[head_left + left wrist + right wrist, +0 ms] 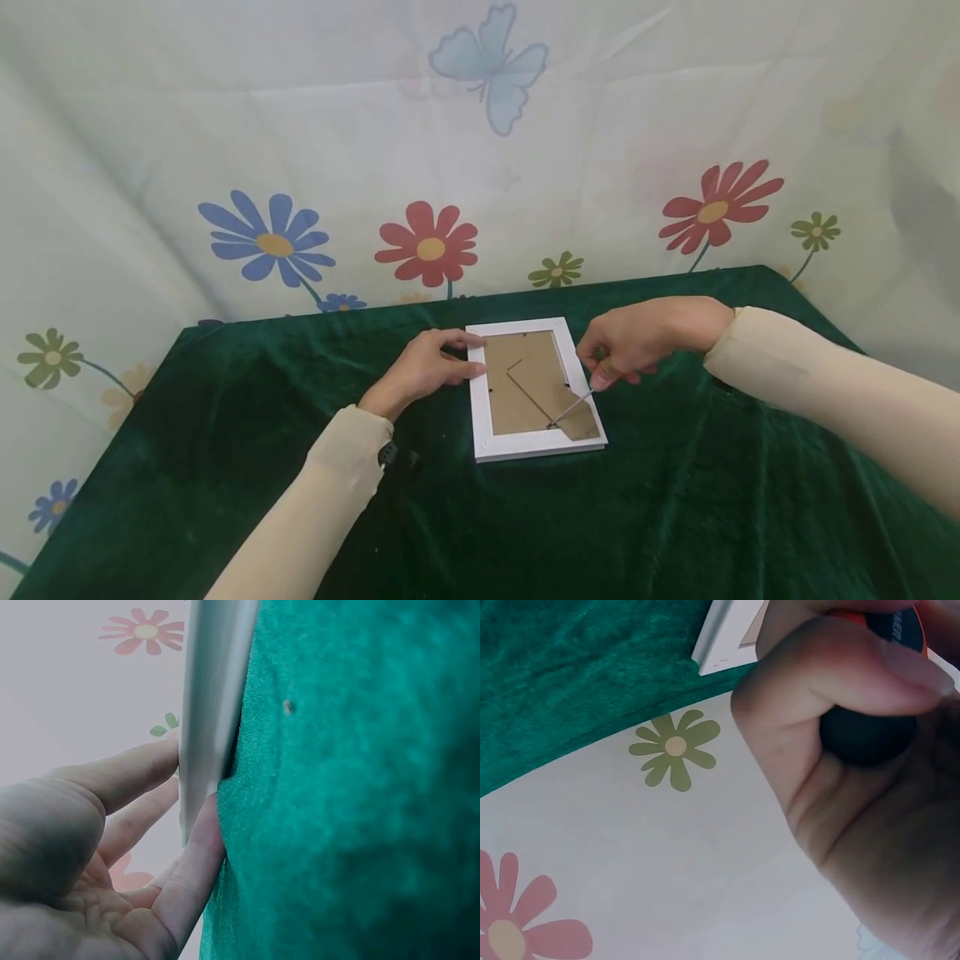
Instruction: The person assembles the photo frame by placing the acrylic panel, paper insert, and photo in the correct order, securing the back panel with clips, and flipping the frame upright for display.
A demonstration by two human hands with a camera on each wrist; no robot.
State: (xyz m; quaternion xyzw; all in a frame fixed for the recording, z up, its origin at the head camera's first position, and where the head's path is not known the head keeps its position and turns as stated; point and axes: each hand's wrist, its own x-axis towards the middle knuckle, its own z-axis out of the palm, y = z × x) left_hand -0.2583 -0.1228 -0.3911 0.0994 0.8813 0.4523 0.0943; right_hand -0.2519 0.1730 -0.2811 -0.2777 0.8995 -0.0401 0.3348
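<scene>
A white picture frame (480, 417) lies face down, its brown backing board (521, 392) showing. Small dark tabs sit along the board's edges. A brown flap, probably the stand's foot, overlaps the lower right border. My left hand (423, 371) holds the left border by its edge; the left wrist view shows fingers on both sides of the white edge (214, 690). In my right hand (626, 342) is a screwdriver (573, 408), its thin shaft slanting down to the board near the bottom border. Its black and orange handle (866, 735) is wrapped by curled fingers.
Dark green velvety cloth (675, 500) covers the table around the frame. Behind it hangs a pale backdrop (337, 150) printed with flowers and a blue butterfly. A dark watch-like band (387, 454) shows at the left cuff.
</scene>
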